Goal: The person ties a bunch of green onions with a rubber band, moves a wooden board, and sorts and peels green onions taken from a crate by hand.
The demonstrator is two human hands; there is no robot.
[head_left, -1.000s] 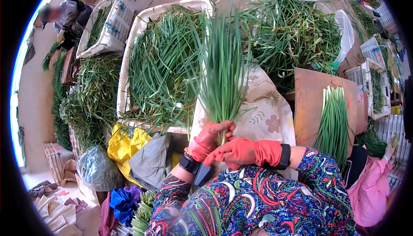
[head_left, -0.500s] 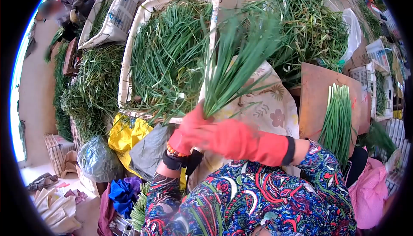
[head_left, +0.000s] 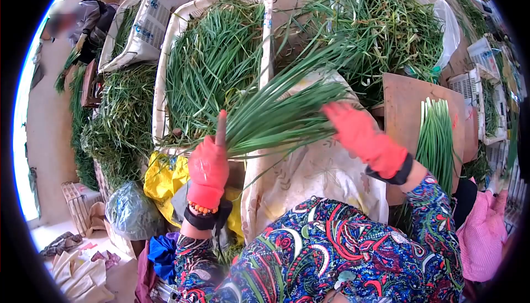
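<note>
Red rubber gloves cover both hands. My left hand (head_left: 208, 166) is wrapped round the lower end of a bunch of long green stalks (head_left: 287, 109), with its index finger pointing up. The bunch slants up to the right over a flower-patterned cloth (head_left: 309, 178). At the leafy side of the bunch, my right hand (head_left: 356, 132) has its fingers spread and touches or nearly touches the leaves. A white crate (head_left: 268, 43) full of loose stalks stands behind my left hand. Trimmed stalks with pale ends (head_left: 436, 137) lie on a brown board (head_left: 400, 104) at the right.
Behind the cloth is a large heap of greens (head_left: 381, 32) in clear plastic. A yellow bag (head_left: 165, 178) and a tied plastic bag (head_left: 134, 210) sit at the left. One person (head_left: 91, 21) works at the far left; a pink sleeve (head_left: 480, 236) shows at the right.
My hands have moved apart, the left one to the left and the right one up and right to the leaves. The bunch has tipped from upright to slanting right.
</note>
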